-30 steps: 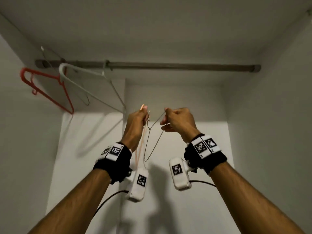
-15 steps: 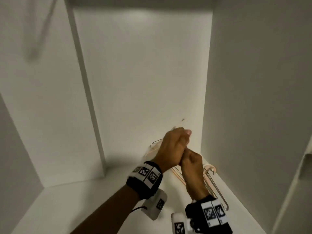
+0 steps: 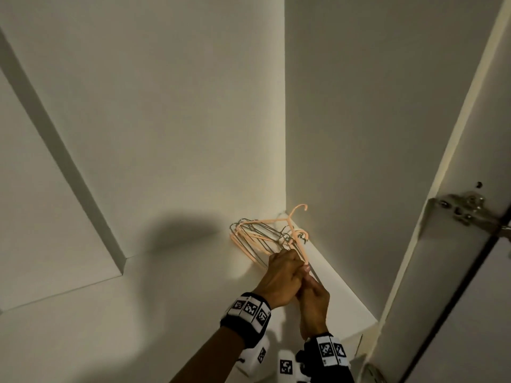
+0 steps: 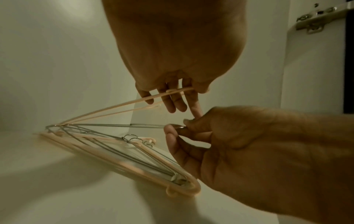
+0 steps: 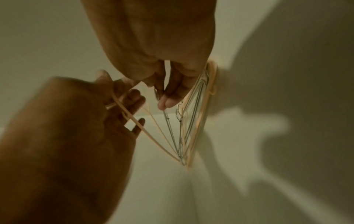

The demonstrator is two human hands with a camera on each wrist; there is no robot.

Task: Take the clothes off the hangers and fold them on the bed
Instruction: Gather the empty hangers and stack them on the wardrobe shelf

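White wardrobe interior, pretty bare: pale walls, a shelf point(image 3: 83, 313) as the floor of the compartment, and a door hinge point(image 3: 467, 208) off at about 3 o'clock.

Going left to right: left hand point(image 3: 279, 280) has its fingers mostly straight and spread, with a peach plastic hanger point(image 4: 122, 105) caught against them near the thumb. Right beside it, touching, the right hand point(image 3: 313, 299) pinches one thin wire hanger point(image 4: 124, 125) between thumb and fingertip. Both hangers fan up from the hanger pile point(image 3: 262, 239) lying in the back corner of the shelf at roughly 1 o'clock from the hands.

No clothes or bed in any view, so I can't tell where the garments are; these hangers all look bare.

What could go wrong, I'd guess: the hooks in that pile look interlaced, so setting these two down carelessly could snag them or drag the stack sideways. The left hand's loose hold could also let the peach one slip and clatter.

Containers: just the wardrobe compartment itself, holding the hanger pile.
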